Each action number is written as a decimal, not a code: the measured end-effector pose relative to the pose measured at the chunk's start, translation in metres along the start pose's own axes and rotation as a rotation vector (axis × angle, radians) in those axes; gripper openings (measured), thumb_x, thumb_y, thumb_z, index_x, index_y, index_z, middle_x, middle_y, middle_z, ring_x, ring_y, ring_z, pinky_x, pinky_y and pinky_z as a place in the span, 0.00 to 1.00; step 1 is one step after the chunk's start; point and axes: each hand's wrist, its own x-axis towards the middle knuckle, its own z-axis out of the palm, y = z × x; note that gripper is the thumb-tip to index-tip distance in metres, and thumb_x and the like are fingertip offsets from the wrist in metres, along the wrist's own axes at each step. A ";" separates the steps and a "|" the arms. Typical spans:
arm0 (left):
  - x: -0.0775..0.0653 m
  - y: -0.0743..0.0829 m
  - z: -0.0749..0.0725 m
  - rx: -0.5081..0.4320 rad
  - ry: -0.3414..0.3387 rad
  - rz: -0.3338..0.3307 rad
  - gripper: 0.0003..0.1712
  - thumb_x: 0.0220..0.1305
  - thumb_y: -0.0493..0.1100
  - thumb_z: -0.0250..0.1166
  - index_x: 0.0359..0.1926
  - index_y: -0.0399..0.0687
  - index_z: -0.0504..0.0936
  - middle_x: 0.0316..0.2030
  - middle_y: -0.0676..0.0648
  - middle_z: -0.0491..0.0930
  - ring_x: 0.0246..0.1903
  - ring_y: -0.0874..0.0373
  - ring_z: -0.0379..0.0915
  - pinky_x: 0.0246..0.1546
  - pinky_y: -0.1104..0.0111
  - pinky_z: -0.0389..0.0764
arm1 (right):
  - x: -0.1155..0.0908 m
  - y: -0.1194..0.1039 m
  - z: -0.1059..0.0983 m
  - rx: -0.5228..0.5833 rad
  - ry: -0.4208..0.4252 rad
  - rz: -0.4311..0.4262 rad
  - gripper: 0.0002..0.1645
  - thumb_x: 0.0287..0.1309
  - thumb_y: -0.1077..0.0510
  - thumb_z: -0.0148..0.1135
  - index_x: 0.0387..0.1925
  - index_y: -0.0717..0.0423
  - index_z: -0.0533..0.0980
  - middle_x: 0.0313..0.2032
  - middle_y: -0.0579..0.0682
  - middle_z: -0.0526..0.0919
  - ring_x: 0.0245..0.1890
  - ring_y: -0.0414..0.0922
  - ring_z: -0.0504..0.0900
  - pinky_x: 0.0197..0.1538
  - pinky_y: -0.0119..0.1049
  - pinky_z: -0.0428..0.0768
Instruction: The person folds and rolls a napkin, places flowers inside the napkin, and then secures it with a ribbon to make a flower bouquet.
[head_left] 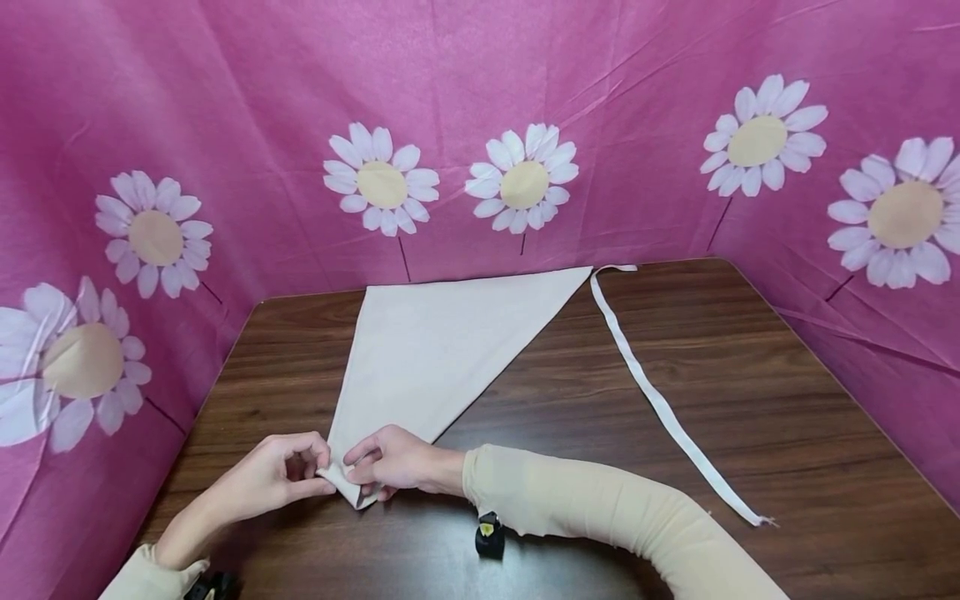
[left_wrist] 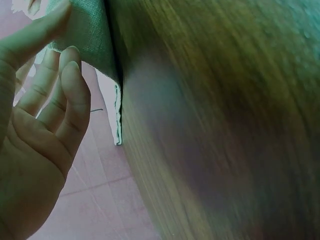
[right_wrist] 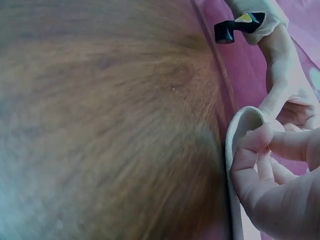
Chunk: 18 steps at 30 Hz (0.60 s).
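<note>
Currently, cloth corner (head_left: 347,487) between left hand (head_left: 277,471), right hand (head_left: 401,458); folded

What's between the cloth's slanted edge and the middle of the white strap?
Just bare wooden tabletop separates cloth and white strap there; head view shows it.

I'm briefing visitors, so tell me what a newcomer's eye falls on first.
Probably the pink backdrop with daisies, behind the wooden table. Then the pale cloth spread on it, its near end held by the left hand and right hand; a white strip lies to its right.
</note>
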 end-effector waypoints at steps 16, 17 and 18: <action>0.007 0.002 0.002 0.118 0.093 0.088 0.24 0.42 0.28 0.81 0.39 0.53 0.85 0.27 0.58 0.80 0.23 0.66 0.72 0.21 0.78 0.71 | 0.000 -0.006 -0.008 0.306 -0.029 0.083 0.12 0.68 0.67 0.62 0.50 0.66 0.83 0.28 0.51 0.80 0.24 0.39 0.76 0.26 0.27 0.76; 0.007 0.002 0.002 0.127 0.096 0.086 0.24 0.42 0.28 0.81 0.39 0.55 0.86 0.28 0.59 0.81 0.23 0.67 0.73 0.21 0.78 0.72 | -0.001 -0.006 -0.009 0.299 -0.043 0.088 0.12 0.68 0.66 0.62 0.51 0.65 0.83 0.29 0.51 0.81 0.24 0.40 0.77 0.27 0.27 0.76; 0.007 0.003 0.002 0.135 0.097 0.083 0.24 0.43 0.28 0.81 0.38 0.56 0.86 0.28 0.60 0.82 0.24 0.68 0.73 0.22 0.78 0.72 | -0.002 -0.006 -0.009 0.290 -0.058 0.088 0.12 0.67 0.66 0.63 0.50 0.64 0.83 0.29 0.51 0.81 0.24 0.40 0.77 0.27 0.28 0.77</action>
